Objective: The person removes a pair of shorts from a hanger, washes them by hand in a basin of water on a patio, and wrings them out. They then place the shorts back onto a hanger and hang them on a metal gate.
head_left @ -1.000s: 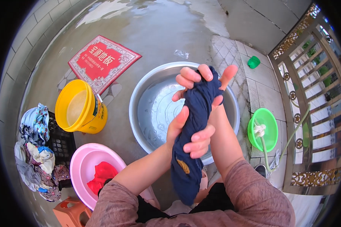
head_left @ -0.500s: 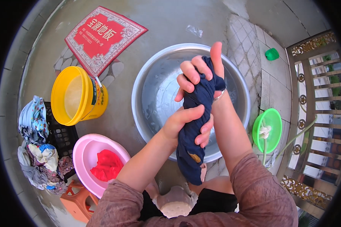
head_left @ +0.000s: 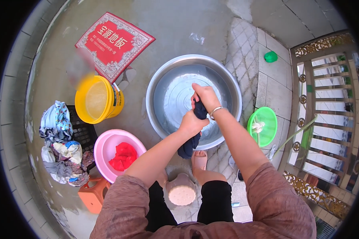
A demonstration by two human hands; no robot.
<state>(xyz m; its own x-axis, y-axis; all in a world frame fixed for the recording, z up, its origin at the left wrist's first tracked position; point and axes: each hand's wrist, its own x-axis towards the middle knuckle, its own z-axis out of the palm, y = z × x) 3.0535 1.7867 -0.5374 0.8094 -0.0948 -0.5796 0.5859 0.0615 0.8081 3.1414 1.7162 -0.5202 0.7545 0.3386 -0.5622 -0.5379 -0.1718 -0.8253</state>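
A dark blue wet garment (head_left: 189,144) is twisted into a rope between both hands above the near rim of a large steel basin (head_left: 160,81) that holds water. My right hand (head_left: 205,96) grips its upper end. My left hand (head_left: 192,123) grips it just below, and the loose end hangs down past the basin's edge toward my feet. A silver bangle sits on my right wrist.
A yellow bucket (head_left: 96,99) stands left of the basin. A pink tub (head_left: 103,149) holds a red cloth (head_left: 123,156). A black crate (head_left: 80,133) carries piled clothes (head_left: 60,143). There is also an orange stool (head_left: 92,195), a green basin (head_left: 263,125), a red mat (head_left: 113,44) and a metal gate (head_left: 327,119).
Both hands have come down and closer together, twisting the garment tighter. It was held up long and spread over my fingers; now it is a short tight rope low over the basin.
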